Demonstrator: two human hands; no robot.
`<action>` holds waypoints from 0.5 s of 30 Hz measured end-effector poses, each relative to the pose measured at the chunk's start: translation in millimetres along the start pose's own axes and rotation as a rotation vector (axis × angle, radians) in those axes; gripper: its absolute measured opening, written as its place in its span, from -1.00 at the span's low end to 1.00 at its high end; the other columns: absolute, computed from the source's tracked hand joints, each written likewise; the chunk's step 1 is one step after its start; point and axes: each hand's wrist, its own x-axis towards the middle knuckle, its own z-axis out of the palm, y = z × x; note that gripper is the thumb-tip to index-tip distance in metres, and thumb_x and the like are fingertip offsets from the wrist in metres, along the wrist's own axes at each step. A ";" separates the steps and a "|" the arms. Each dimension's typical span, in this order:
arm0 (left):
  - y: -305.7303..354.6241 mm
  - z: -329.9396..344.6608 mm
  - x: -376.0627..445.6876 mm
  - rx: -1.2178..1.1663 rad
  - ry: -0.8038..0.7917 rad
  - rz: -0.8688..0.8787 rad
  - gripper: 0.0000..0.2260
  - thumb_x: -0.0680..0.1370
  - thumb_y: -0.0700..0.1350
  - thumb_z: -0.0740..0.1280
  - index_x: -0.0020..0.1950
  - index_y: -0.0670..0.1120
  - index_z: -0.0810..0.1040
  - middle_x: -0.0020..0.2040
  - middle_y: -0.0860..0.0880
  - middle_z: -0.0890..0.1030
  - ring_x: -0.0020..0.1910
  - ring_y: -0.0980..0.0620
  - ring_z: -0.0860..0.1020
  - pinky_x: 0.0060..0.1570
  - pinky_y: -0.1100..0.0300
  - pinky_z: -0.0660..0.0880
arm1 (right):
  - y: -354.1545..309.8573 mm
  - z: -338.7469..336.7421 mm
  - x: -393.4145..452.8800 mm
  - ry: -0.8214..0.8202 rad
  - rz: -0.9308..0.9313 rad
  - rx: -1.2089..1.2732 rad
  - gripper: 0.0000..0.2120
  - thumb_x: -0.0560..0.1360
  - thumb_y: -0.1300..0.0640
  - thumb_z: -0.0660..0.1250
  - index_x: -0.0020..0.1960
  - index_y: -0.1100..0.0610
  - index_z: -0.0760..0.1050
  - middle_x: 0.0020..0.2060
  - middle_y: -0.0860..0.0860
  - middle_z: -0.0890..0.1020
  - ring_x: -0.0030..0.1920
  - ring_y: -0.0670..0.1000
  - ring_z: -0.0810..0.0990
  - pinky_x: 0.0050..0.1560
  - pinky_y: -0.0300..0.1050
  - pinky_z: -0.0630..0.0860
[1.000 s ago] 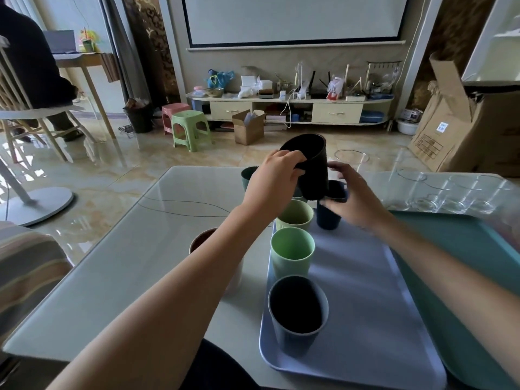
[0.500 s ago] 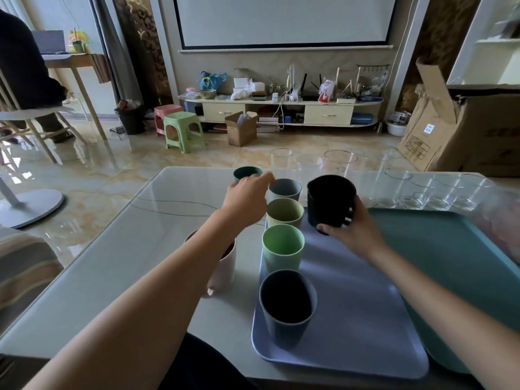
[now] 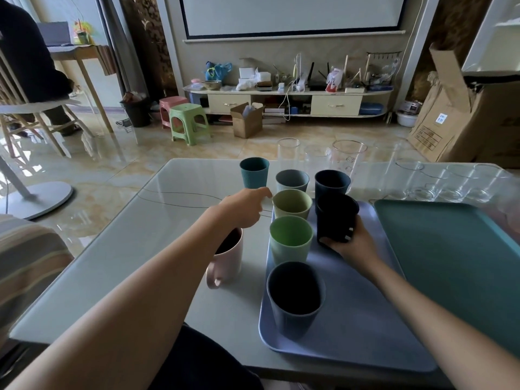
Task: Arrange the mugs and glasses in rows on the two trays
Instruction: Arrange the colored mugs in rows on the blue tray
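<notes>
- Blue tray (image 3: 363,319): five cups; teal tray (image 3: 450,263) alongside.
- Right hand (image 3: 351,246) grips black cup (image 3: 336,218).
- Left hand (image 3: 243,206) hovers, fingers loosely curled, holding nothing.

Marble floor (image 3: 118,170), green stool (image 3: 189,123), perhaps curtains (image 3: 146,43)

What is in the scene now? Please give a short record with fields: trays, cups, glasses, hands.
trays: purple tray beside teal tray, which holds nothing
cups on purple tray: dark grey cup, green cup, olive cup, black cup
off trays: pink mug, teal cup
glasses: on table behind trays
left hand: holds nothing
right hand: grips black cup
</notes>
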 end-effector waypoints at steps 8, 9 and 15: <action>-3.3 0.1 -2.9 0.005 0.021 -0.013 -0.57 0.53 -0.30 0.17 0.35 0.05 0.37 0.22 -0.07 0.53 0.12 -0.07 0.52 0.13 0.00 0.52 | 4.5 -5.4 19.2 -0.154 0.082 -0.219 -0.22 0.09 0.00 0.60 0.18 0.08 0.30 -0.04 -0.01 0.54 -0.06 0.01 0.56 -0.05 0.00 0.54; -4.8 -0.7 -4.5 0.004 0.017 -0.018 -0.60 0.53 -0.30 0.17 0.31 0.04 0.41 0.21 -0.07 0.53 0.11 -0.07 0.52 0.14 0.00 0.51 | 0.5 -7.8 16.2 -0.171 0.090 -0.231 -0.30 0.15 0.12 0.59 0.15 0.04 0.28 -0.08 -0.06 0.48 -0.11 -0.07 0.51 -0.07 -0.10 0.51; -16.4 -9.5 -23.2 0.015 0.032 -0.028 -0.75 0.52 -0.27 0.21 0.05 -0.03 0.61 0.11 -0.09 0.57 0.04 -0.06 0.54 0.07 0.12 0.49 | -16.4 -29.3 -9.8 -0.145 0.064 -0.276 -0.35 0.44 0.47 0.19 0.46 0.20 0.08 0.25 0.15 0.36 0.06 0.07 0.42 -0.06 -0.20 0.48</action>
